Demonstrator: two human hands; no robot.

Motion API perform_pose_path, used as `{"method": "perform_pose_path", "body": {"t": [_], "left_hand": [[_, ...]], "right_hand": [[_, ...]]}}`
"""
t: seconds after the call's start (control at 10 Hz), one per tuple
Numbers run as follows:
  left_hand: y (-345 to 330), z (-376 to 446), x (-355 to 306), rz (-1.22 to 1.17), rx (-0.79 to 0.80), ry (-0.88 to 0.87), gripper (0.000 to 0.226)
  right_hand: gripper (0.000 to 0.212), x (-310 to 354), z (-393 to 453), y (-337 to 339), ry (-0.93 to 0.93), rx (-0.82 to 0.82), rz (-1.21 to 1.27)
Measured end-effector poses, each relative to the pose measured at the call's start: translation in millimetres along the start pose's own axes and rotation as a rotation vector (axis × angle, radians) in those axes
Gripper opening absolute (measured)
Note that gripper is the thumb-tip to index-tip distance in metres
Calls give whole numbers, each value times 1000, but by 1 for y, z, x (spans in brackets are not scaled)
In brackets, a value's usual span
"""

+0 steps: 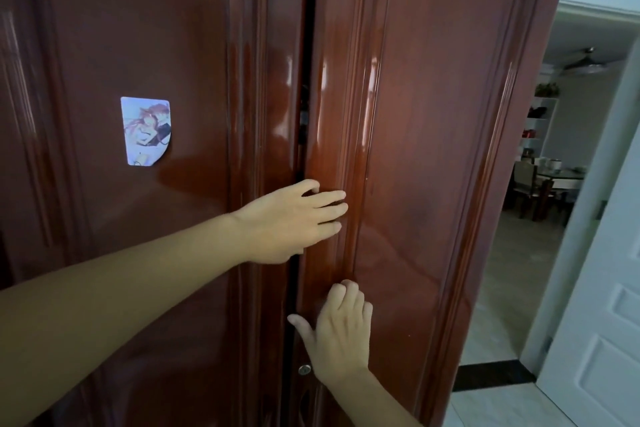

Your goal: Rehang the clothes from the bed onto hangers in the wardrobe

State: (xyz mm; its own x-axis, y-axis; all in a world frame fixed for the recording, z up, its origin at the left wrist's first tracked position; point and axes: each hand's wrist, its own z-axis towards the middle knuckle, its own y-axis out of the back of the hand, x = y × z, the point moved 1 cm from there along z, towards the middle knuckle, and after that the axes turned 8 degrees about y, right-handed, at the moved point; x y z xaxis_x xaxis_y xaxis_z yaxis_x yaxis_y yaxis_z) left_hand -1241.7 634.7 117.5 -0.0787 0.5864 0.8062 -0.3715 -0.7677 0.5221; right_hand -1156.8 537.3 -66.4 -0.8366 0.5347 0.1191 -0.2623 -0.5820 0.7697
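Door gap (300,135): vertical dark slit, frame centre.
Left hand (294,218): fingers straight, flat across the right door (433,149) edge.
Right hand (341,329): below, fingers curled on the door, gripping nothing.
Clothes, hangers: unseen.

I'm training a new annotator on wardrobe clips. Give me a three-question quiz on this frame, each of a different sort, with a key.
1. True or false: the right wardrobe door stands wide open.
2. Which hand is higher on the door edge? A) left hand B) right hand
3. Fill in: the sticker is on the ____ wardrobe door.

Key: 1. False: only a narrow dark gap shows between the doors. 2. A. 3. left.
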Motion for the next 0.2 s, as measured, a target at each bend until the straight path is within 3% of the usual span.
{"method": "perform_pose_path", "body": {"t": [0.1, 0.2], "left_hand": [[4, -16, -16, -228, 67, 116, 64], [9, -33, -23, -476, 225, 257, 61]], "right_hand": [[50, -19, 3, 13, 109, 5, 11], [36, -40, 16, 42, 261, 164, -28]]}}
